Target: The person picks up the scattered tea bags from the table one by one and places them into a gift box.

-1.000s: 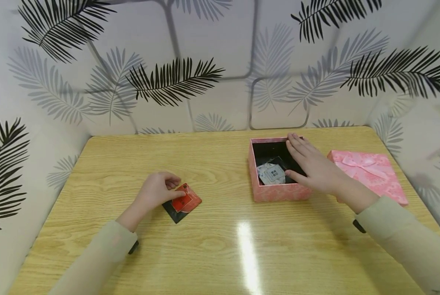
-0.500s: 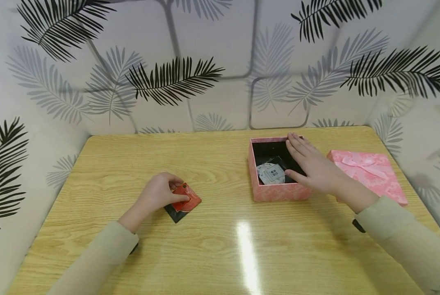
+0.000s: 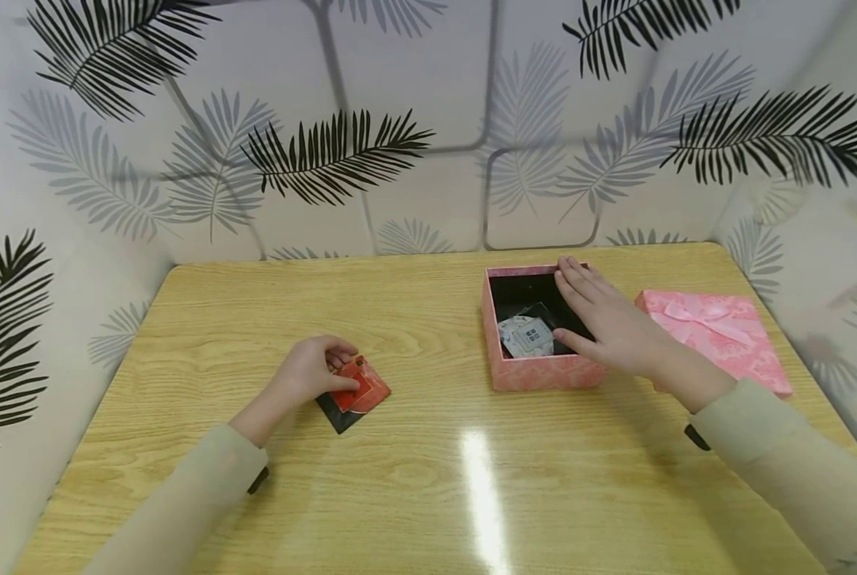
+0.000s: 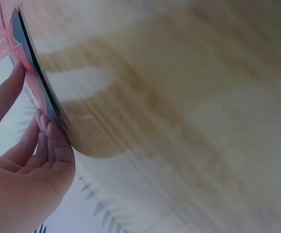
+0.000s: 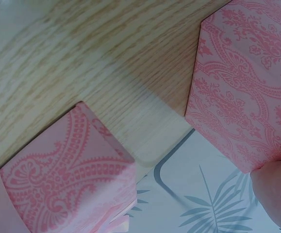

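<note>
In the head view my left hand pinches at a small red square card with thumb and curled fingers. That card lies over a larger red patterned piece on a dark square sheet, all flat on the table. From the left wrist, my thumb touches the red face while other fingertips meet the stack's edge. My right hand lies with straight fingers across the right side of a lidless pink box, thumb over its inside. Within the box sits a grey-white square card on rounder, darker pieces.
A pink lid with a ribbon bow lies to the box's right; the right wrist view shows it as the lower-left pink shape. A wooden table carries everything. Leaf-patterned covering rises behind and at both sides.
My left hand's thumb and fingers have shifted slightly over the red card, which stays in nearly the same place. The right hand and box have not visibly moved.
</note>
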A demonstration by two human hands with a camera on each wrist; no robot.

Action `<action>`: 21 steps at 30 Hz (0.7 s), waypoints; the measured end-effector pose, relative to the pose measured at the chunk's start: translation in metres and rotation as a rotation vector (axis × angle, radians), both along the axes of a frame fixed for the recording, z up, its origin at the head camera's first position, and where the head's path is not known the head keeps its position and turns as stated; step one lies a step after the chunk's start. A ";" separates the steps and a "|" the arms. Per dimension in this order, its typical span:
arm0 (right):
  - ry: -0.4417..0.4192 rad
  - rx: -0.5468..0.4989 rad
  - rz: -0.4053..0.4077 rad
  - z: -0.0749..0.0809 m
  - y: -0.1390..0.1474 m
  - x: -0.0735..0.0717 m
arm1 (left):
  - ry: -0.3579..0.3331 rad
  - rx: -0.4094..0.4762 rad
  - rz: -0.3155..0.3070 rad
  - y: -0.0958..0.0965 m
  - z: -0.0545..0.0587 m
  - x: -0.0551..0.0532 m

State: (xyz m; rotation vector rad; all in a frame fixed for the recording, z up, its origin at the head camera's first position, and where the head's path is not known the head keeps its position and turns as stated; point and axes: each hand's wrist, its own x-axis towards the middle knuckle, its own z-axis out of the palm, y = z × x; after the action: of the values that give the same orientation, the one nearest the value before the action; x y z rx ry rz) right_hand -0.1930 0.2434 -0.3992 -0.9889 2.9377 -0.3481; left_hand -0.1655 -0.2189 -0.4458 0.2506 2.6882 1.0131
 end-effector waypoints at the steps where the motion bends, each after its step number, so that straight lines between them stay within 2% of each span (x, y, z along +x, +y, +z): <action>1: 0.002 -0.001 0.001 0.000 0.000 0.000 | -0.001 0.011 0.001 -0.001 0.000 -0.001; 14: 0.012 -0.016 0.003 -0.002 -0.001 0.000 | 0.032 0.071 0.053 -0.006 -0.003 -0.003; 21: 0.009 -0.021 0.006 0.001 0.000 0.001 | 0.012 0.101 0.152 -0.009 -0.003 -0.006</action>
State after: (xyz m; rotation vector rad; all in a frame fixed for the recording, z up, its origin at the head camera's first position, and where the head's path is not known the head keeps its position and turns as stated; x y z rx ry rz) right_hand -0.1918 0.2430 -0.3981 -1.0039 2.9441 -0.3770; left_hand -0.1713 -0.2280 -0.4493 0.0726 2.7035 1.1969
